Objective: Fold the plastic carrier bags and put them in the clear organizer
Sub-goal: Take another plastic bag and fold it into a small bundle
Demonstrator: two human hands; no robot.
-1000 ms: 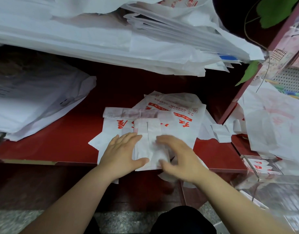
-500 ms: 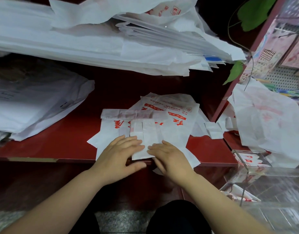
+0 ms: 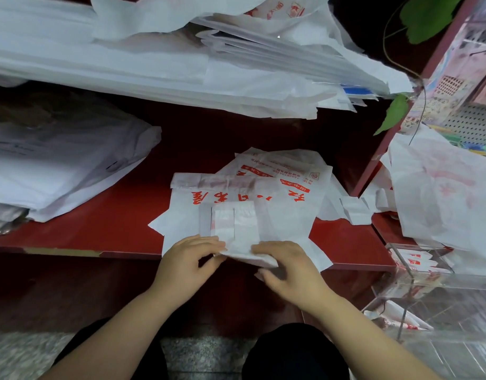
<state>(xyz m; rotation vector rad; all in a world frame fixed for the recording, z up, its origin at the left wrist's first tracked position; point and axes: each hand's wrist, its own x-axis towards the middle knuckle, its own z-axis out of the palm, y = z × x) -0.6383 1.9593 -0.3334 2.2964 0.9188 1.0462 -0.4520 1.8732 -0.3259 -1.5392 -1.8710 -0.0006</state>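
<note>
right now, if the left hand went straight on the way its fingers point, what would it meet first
The left hand would meet the folded bag it pinches, then probably the right hand just beyond.

A glossy red shelf board [image 3: 104, 215] runs across the middle of the view, brightest along its front and falling into a dark, shadowed recess [image 3: 236, 127] at its back. On the board's front edge, toward its left end, a chip bares a tan strip [image 3: 63, 252]. Below the board sits a darker red front panel [image 3: 72, 292], and under that a grey speckled stone floor [image 3: 20, 352]. At the board's right end a red upright post [image 3: 380, 152] rises at a slant. Above that end hang green leaves [image 3: 428, 20] on a thin trailing stem [image 3: 423, 100] — one smaller leaf [image 3: 392, 116] lies against the post. Right of the post stand pink patterned printed panels [image 3: 450, 86] and a white perforated sheet [image 3: 475, 124].
</note>
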